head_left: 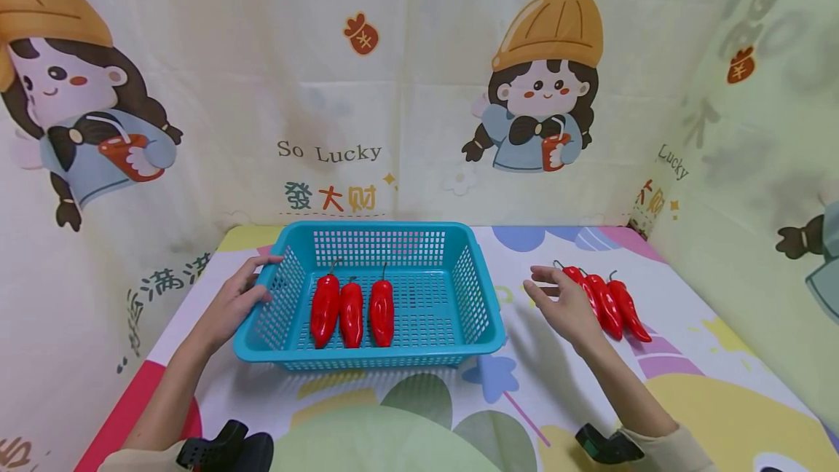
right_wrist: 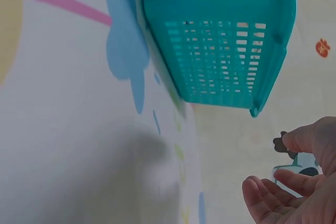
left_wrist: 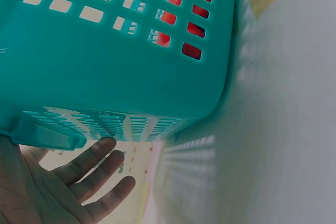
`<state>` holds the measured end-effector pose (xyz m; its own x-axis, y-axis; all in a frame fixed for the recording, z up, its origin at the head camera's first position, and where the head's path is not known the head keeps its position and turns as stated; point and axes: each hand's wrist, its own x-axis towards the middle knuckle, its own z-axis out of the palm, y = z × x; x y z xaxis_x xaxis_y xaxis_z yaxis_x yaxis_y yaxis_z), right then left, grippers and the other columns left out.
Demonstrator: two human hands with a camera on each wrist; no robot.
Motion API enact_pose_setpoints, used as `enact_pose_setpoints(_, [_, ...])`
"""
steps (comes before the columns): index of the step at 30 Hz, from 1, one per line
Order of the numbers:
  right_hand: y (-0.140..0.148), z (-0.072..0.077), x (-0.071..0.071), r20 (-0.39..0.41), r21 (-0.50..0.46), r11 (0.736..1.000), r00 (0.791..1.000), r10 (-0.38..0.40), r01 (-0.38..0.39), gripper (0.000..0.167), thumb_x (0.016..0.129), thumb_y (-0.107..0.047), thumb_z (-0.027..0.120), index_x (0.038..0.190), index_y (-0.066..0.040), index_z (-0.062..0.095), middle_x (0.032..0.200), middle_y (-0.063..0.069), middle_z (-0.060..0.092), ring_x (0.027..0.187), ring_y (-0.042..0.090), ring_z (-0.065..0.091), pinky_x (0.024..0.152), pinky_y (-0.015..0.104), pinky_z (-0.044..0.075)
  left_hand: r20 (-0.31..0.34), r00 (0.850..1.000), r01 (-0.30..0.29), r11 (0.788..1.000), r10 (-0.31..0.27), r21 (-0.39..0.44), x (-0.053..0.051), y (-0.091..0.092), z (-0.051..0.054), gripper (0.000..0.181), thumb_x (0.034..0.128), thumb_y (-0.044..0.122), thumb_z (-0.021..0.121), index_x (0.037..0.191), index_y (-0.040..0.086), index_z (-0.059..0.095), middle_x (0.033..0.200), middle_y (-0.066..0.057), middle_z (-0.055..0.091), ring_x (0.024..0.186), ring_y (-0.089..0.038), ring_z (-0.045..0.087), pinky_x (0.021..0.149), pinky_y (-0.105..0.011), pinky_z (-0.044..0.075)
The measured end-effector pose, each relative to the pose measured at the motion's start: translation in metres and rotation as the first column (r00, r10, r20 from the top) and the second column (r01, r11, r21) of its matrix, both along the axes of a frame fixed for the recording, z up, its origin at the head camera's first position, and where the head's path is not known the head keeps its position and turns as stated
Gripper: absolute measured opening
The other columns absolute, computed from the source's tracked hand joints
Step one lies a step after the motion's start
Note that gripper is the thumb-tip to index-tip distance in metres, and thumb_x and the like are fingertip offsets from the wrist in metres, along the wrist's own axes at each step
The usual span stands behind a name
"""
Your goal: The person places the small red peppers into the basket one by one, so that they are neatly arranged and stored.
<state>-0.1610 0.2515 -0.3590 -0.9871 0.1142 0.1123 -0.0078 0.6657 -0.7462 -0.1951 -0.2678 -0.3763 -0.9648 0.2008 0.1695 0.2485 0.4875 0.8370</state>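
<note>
A blue-green plastic basket (head_left: 419, 359) stands on the table with three red chili peppers (head_left: 351, 314) lying side by side in its left half. My left hand (head_left: 232, 304) touches the basket's left rim; in the left wrist view its fingers (left_wrist: 100, 182) extend loosely beside the outer wall, and the thumb is hidden there. Right of the basket, my right hand (head_left: 566, 304) hovers with relaxed fingers and holds nothing. Beside it lie several more red chili peppers (head_left: 606, 304), partly covered by the hand. The right wrist view shows the same hand (right_wrist: 294, 187) apart from the basket.
A patterned cloth (head_left: 419, 421) covers the table. Behind it and on both sides hang printed curtains (head_left: 432, 93). A dark wrist device (head_left: 226, 446) is strapped to the left sleeve, another (head_left: 609, 445) to the right.
</note>
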Motion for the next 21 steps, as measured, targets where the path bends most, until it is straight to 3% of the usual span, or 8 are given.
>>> enact_pose_setpoints(21, [0.035, -0.001, -0.001, -0.049, 0.075, 0.997, 0.998, -0.028, 0.031, 0.060, 0.101, -0.036, 0.060, 0.148, -0.001, 0.047, 0.140, 0.027, 0.056, 0.125, 0.045, 0.059, 0.091, 0.051, 0.058, 0.017, 1.000, 0.002, 1.000, -0.002, 0.010, 0.000, 0.000, 0.001, 0.064, 0.0929, 0.008, 0.050, 0.155, 0.008, 0.036, 0.159, -0.031, 0.026, 0.130, -0.058, 0.041, 0.088, -0.060, 0.057])
